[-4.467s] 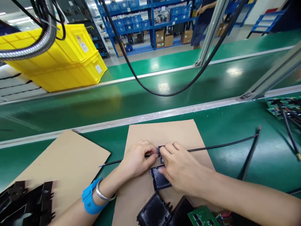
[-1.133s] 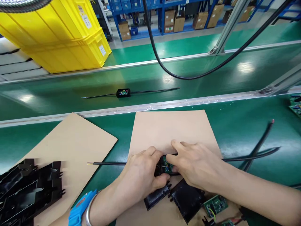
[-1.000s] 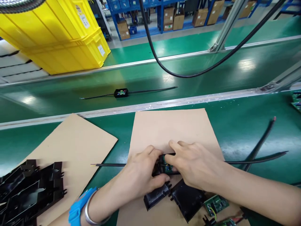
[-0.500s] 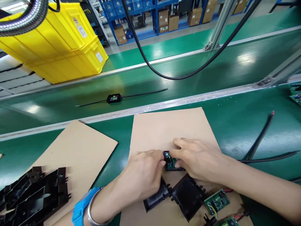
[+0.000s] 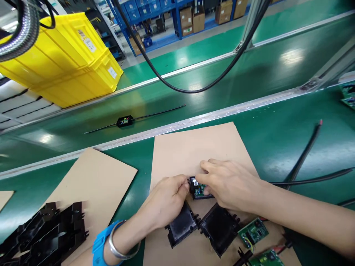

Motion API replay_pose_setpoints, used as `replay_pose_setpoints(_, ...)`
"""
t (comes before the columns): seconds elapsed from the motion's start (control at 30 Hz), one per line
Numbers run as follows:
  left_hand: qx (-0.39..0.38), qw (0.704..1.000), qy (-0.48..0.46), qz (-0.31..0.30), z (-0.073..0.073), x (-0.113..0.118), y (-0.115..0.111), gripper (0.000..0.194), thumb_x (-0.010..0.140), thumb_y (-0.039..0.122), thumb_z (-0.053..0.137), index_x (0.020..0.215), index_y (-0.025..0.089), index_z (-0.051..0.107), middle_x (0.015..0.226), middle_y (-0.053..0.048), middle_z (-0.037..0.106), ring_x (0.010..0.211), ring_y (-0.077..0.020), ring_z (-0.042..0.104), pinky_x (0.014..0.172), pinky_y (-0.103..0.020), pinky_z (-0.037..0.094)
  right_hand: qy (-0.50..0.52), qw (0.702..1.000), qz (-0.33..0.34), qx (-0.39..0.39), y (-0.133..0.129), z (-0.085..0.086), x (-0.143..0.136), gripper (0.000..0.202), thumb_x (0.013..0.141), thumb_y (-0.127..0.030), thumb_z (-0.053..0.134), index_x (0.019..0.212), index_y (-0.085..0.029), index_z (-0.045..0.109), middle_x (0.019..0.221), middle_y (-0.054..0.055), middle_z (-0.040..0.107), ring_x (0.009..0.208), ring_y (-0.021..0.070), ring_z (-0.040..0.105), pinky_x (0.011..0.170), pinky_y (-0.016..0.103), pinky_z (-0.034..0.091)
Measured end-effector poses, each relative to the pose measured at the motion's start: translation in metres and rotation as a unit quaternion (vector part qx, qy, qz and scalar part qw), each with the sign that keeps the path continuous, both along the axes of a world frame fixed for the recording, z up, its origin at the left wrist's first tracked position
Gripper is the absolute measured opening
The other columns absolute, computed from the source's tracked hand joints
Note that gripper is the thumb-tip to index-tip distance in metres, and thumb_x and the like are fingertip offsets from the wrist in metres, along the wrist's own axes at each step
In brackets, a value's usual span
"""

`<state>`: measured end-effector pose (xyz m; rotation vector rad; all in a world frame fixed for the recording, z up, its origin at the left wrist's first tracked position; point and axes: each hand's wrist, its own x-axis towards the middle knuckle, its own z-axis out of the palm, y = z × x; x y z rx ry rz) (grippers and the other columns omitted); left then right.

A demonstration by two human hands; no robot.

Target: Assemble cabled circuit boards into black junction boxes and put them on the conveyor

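Note:
A small green circuit board sits in a black plastic case on the cardboard sheet. My right hand grips the board from above, thumb and index finger on it, hiding its right part. My left hand is closed in a pinch at the case's left end; what lies between the fingertips is hidden. Closer to me, two black plastic case halves lie side by side, the left half partly under my left hand and the right half fully apart from my hands.
More green boards with wires lie at the lower right. Thick black cables stretch along the right. Black plastic housings are piled on another cardboard sheet. Beyond the metal rail, a wired black box lies near yellow bins.
My left hand has shifted slightly, keeping its pinch at the case's left end. The right hand stays on the board, with a little more of it showing. The whole view has shifted a little.

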<state>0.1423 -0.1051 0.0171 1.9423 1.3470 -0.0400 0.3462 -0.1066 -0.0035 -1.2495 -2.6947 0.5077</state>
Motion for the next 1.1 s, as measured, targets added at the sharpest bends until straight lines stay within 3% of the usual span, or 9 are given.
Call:
replay_pose_setpoints(0.17,0.026,0.998,0.061,-0.011,-0.004,0.004,-0.003,0.032,0.1,0.032,0.027,0.073,0.022,0.042,0.067,0.001,0.055,0.061,-0.0167,0.052,0.057,-0.027,0.034,0.013,1.0,0.009,0.001,0.001,-0.002,0.0,0.009,0.083,-0.015,0.062,0.088,-0.022,0.064,0.089,0.003,0.059,0.079,0.02,0.056,0.061,0.03,0.035)
replay_pose_setpoints(0.37,0.113,0.958,0.233,-0.121,-0.012,0.012,-0.008,0.02,0.091,0.017,0.031,0.09,0.02,0.051,0.07,-0.008,0.065,0.061,-0.0268,0.064,0.055,-0.033,0.038,0.028,1.0,0.01,0.006,0.003,-0.006,0.0,0.007,0.083,-0.015,0.063,0.086,-0.022,0.064,0.086,0.003,0.059,0.075,0.0191,0.054,0.059,0.029,0.033)
replay_pose_setpoints(0.57,0.166,0.918,0.286,-0.217,-0.004,0.019,0.0,0.022,0.083,0.015,0.036,0.08,0.016,0.058,0.068,-0.012,0.066,0.057,-0.0288,0.065,0.049,-0.033,0.041,0.025,0.999,0.016,0.021,0.004,-0.002,0.003,0.007,0.082,-0.015,0.064,0.085,-0.021,0.064,0.086,0.005,0.058,0.085,0.0227,0.054,0.067,0.031,0.039)
replay_pose_setpoints(0.67,0.178,0.918,0.275,-0.221,0.0,0.018,0.001,0.022,0.083,0.014,0.038,0.077,0.016,0.059,0.067,-0.011,0.066,0.058,-0.0267,0.065,0.051,-0.032,0.044,0.025,0.999,0.022,-0.002,0.011,0.007,-0.004,0.016,0.079,-0.019,0.069,0.093,-0.018,0.063,0.092,0.007,0.062,0.09,0.0243,0.056,0.074,0.034,0.043)
replay_pose_setpoints(0.83,0.182,0.927,0.269,-0.186,-0.001,0.016,-0.005,0.022,0.085,0.015,0.037,0.078,0.017,0.058,0.069,-0.01,0.066,0.06,-0.0262,0.065,0.054,-0.033,0.046,-0.044,0.995,0.006,-0.093,0.032,0.014,-0.03,0.032,0.078,-0.037,0.074,0.094,-0.012,0.062,0.087,0.011,0.069,0.085,0.0266,0.064,0.067,0.033,0.045)
replay_pose_setpoints(0.97,0.211,0.917,0.281,-0.189,-0.006,0.019,-0.009,0.021,0.083,0.013,0.039,0.088,0.015,0.059,0.084,-0.013,0.065,0.073,-0.0308,0.064,0.059,-0.039,0.047,-0.072,0.993,0.073,-0.064,0.036,0.01,-0.04,0.019,0.082,-0.022,0.068,0.098,-0.01,0.064,0.089,0.01,0.07,0.086,0.0251,0.066,0.069,0.033,0.046)
replay_pose_setpoints(1.1,0.246,0.918,0.254,-0.178,-0.009,0.012,-0.005,0.02,0.087,0.021,0.041,0.091,0.015,0.06,0.086,-0.013,0.062,0.079,-0.0312,0.062,0.071,-0.045,0.048,-0.057,0.995,0.07,-0.047,0.035,0.009,-0.04,0.015,0.089,-0.017,0.059,0.101,-0.01,0.065,0.096,0.012,0.07,0.09,0.0263,0.066,0.075,0.035,0.046)
